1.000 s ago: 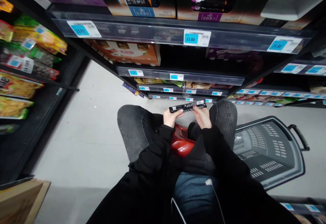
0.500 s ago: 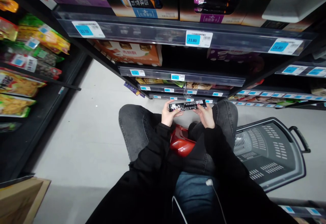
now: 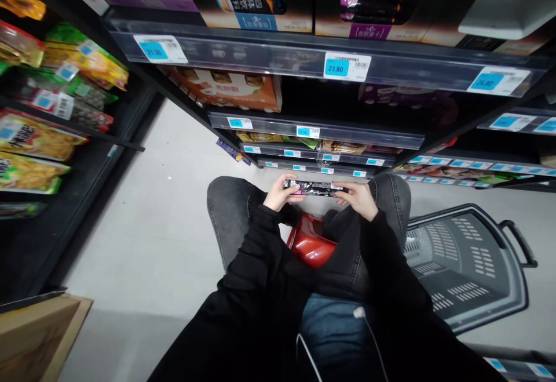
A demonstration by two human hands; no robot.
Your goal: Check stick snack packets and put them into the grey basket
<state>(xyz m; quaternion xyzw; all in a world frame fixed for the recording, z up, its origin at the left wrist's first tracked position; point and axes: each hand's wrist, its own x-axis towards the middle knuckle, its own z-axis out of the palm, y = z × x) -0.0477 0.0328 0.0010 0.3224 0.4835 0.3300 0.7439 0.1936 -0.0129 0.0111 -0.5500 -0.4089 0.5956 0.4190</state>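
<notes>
Between my two hands a slim black stick packet (image 3: 316,188) with white print and a pink patch lies level above my lap. My left hand (image 3: 280,193) pinches its left end, thumb on top. At the other end, my right hand (image 3: 359,197) grips the packet between thumb and fingers. Below the hands, a glossy red object (image 3: 311,242) shows between my legs; most of it is hidden.
Ahead rises a shelf unit (image 3: 278,51) with boxed drinks and price tags. A grey shopping basket (image 3: 482,308) stands on the floor at right. Bagged snacks (image 3: 32,168) fill the shelf on the left, and a cardboard box (image 3: 73,330) is at lower left.
The packet has turned to lie more level and shows a different printed side, with a pink patch. My right hand has shifted its hold at the right end. The view has moved slightly.
</notes>
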